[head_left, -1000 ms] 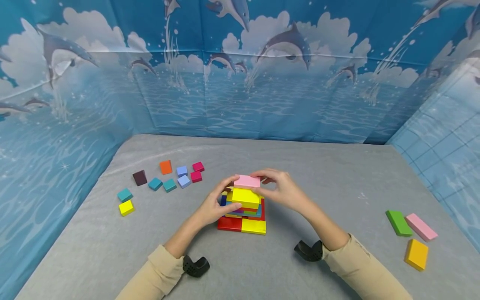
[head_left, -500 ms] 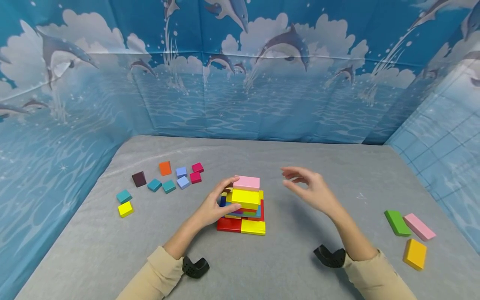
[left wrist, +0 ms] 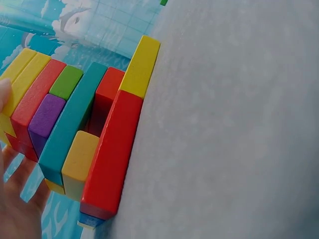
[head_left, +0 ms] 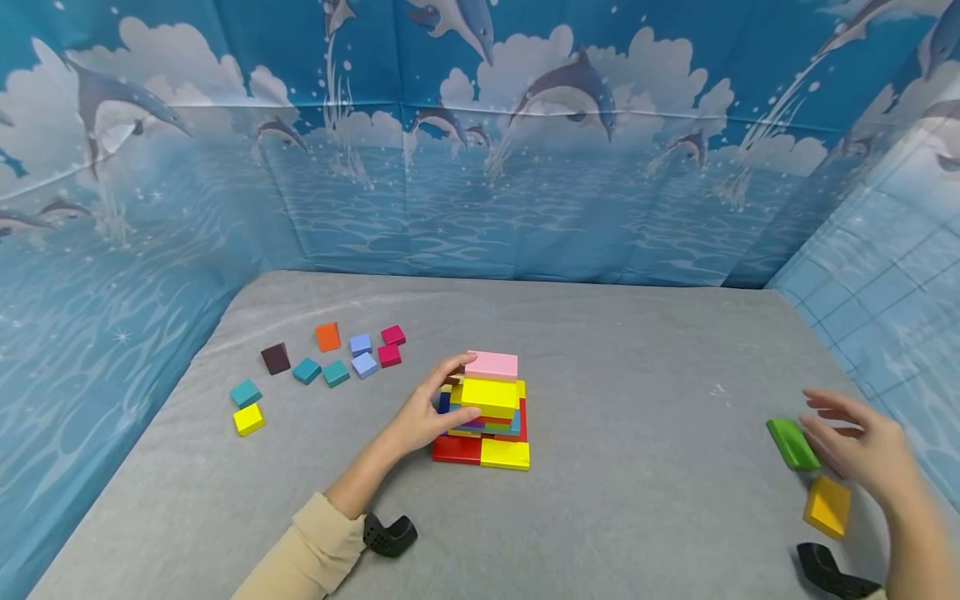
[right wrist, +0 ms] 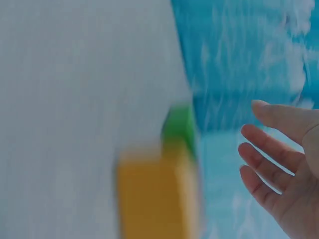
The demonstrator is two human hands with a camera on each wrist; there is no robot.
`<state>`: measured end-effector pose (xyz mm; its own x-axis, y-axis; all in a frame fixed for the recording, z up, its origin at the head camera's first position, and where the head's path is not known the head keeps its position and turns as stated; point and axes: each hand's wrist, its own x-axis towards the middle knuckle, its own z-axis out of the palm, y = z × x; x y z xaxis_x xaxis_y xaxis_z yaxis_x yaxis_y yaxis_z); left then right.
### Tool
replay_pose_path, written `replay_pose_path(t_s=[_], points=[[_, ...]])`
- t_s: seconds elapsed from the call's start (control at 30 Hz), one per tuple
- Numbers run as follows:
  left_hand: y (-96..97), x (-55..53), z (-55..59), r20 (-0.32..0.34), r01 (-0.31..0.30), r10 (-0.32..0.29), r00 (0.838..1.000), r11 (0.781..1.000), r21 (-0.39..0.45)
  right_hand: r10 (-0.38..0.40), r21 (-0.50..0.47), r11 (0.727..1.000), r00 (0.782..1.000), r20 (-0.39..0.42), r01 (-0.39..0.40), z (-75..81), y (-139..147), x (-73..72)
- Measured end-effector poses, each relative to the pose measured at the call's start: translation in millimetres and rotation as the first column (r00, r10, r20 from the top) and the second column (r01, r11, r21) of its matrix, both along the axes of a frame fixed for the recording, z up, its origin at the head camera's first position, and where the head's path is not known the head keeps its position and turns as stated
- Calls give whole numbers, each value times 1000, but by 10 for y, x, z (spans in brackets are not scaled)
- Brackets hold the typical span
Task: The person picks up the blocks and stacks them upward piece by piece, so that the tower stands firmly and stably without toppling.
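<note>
On the table (head_left: 637, 375), right side: green block (head_left: 791, 445) just left of the nearer right hand (head_left: 862, 454).
Amber block (head_left: 827, 507) lies nearest; beyond it, the right hand's fingers are extended, holding nothing visible. The green block's long axis slants far-left to near-right. Well apart leftward, the left hand (head_left: 420, 421) grips the block stack (head_left: 491, 396) between thumb and fingers.

The dim right wrist view blurs the orange block (right wrist: 152, 199).
</note>
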<state>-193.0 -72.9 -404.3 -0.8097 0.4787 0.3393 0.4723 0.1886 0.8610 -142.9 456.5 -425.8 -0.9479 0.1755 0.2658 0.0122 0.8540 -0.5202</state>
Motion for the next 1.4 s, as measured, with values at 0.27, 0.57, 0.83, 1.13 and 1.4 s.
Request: replay_pose_path(t_s=[0.27, 0.57, 0.83, 1.13, 1.4], points=[[2, 8, 10, 6, -4, 4, 1000, 1000, -3, -66, 80, 995, 984, 163, 53, -335, 559, 213], [-4, 1, 6, -7, -6, 6, 1000, 1000, 3, -84, 59, 996, 967, 239, 71, -398, 662, 221], [-9, -4, -3, -7, -2, 2, 1000, 1000, 6, -87, 86, 993, 990, 111, 77, -330, 565, 201], [-15, 4, -1, -6, -5, 5, 1000, 1000, -2, 188, -1, 982, 981, -52, -188, 337, -577, -3], [-16, -145, -238, -20, 6, -6, 1000, 1000, 8, 551, 8, 827, 806, -216, -563, 550, -1738, -242]])
